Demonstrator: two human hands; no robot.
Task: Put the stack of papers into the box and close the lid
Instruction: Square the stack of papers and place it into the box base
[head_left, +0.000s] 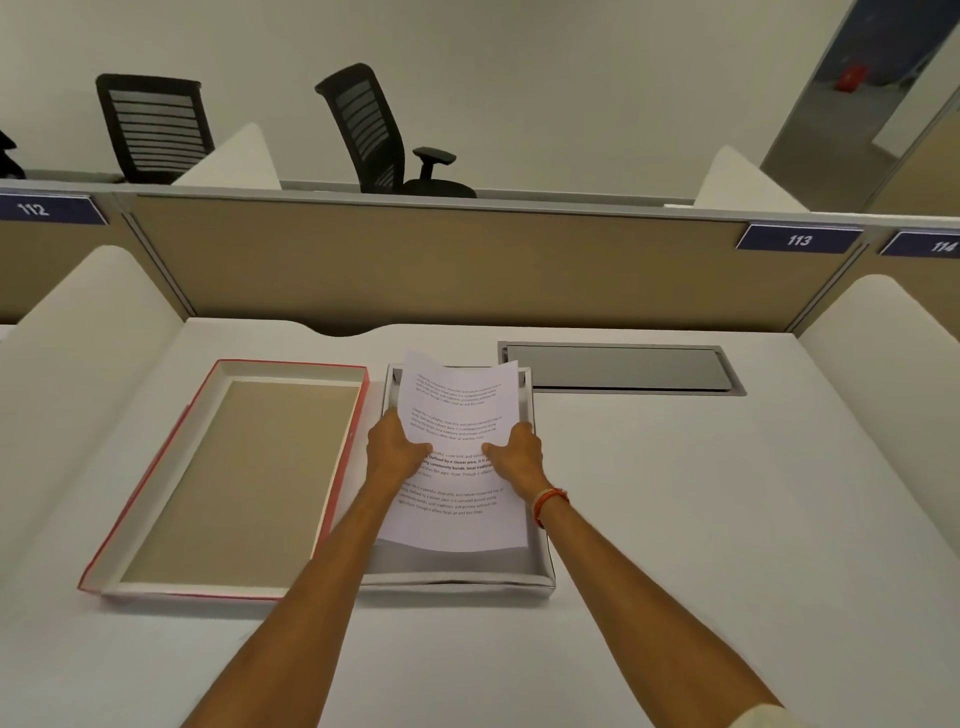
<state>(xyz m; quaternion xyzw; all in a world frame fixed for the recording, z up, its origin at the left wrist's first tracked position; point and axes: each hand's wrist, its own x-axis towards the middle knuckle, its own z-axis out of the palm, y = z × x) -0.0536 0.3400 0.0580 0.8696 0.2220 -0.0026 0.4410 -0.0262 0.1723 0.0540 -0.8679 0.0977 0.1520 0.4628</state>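
Papers (457, 457) are gripped at mid-height by both hands above the open box (540, 566), which sits near the middle of the worktop (727, 519). The left hand (395, 452) pinches the left edge of the stack and the right hand (519, 449) the right edge, each grip clamped on the sheets with the thumb on the printed face. The stack bows: its far end lifts and curls over the box's back wall, while its near end hangs low inside, close to the floor of the box. Whether that near edge already touches the bottom cannot be told.

Judged from this, the task is roughly at its midpoint. The sheets are over the right place but not yet laid flat or released, and the lid (234, 478) has not been handled; it lies upside down, red rim outward, just beside the box toward the worktop's left edge. Lowering, letting go, then turning the lid over and seating it all remain.

The stack's thickness is hard to read, since only the top page shows. The box's left wall is largely hidden behind the left forearm, and the fingers under the paper are out of sight. Print on the page is too small to read.
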